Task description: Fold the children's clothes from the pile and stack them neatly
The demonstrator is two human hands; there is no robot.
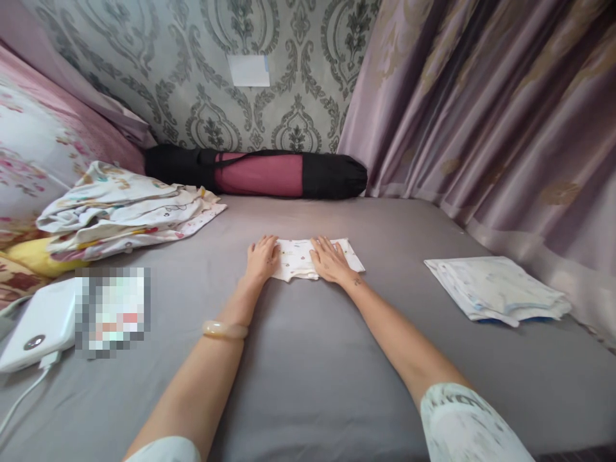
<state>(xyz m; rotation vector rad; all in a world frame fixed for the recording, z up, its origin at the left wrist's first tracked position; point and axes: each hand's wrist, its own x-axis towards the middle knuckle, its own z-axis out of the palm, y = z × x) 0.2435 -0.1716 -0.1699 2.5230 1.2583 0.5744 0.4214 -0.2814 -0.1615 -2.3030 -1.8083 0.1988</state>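
Observation:
A small white cloth garment point(296, 258) with a scattered print lies folded flat in front of me on the grey bedsheet. Its near edge is uneven. My left hand point(263, 258) rests at the garment's left end, palm down, fingers stretched forward. Toward its right part, my right hand point(331, 260) lies flat on top with the fingers spread. The garment's right corner shows beyond that hand. What lies under both palms is hidden.
Folded white cloths point(495, 289) are stacked at the right. A loose pile of printed cloths point(129, 208) lies left, near a white power bank point(45, 324) with a cable. A black and maroon long bag point(260, 174) lies along the wall, beside purple curtains point(409, 115).

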